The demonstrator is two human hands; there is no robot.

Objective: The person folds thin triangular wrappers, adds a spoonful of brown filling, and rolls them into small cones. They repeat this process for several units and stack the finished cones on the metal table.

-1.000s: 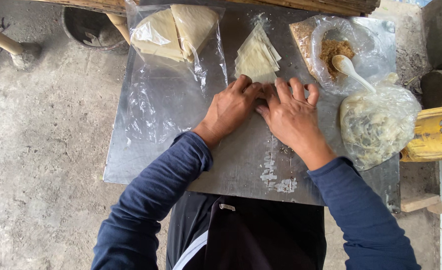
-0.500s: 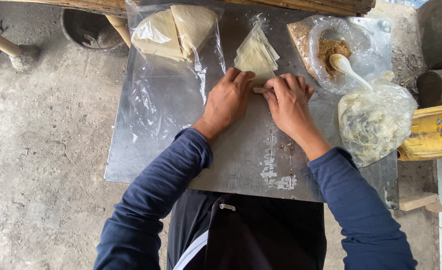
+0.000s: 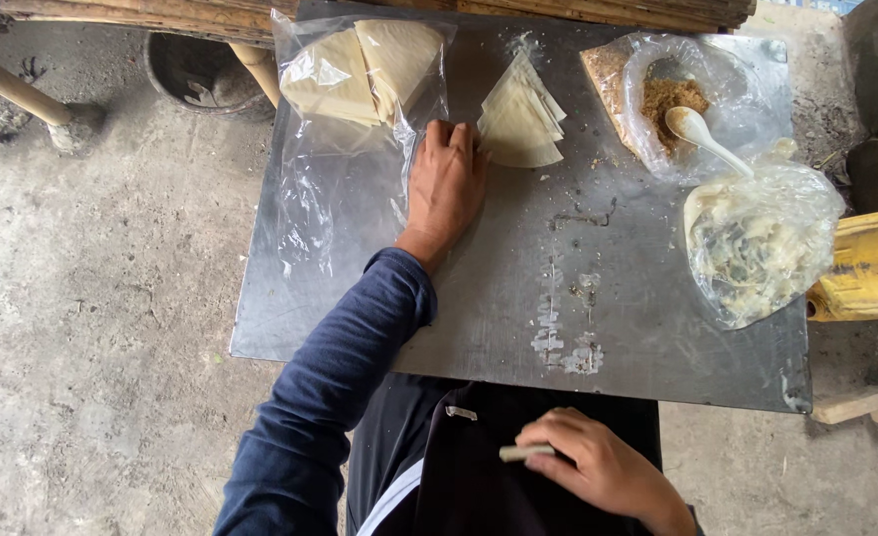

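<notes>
My left hand lies flat on the metal table, its fingertips at the left edge of a stack of pale triangular pastry wrappers. It holds nothing. My right hand is down at my lap below the table's near edge, fingers closed on a small pale rolled piece. A clear plastic bag with more folded wrappers lies at the table's far left.
At the far right a bag holds brown filling with a white spoon in it. A bag of pale mixed filling sits below it. A yellow object juts past the right edge. A dark bucket stands on the concrete floor.
Both hands were together rolling something near the wrappers. My right hand has since dropped to my lap with the rolled piece, and my left hand has slid up toward the wrapper stack.
</notes>
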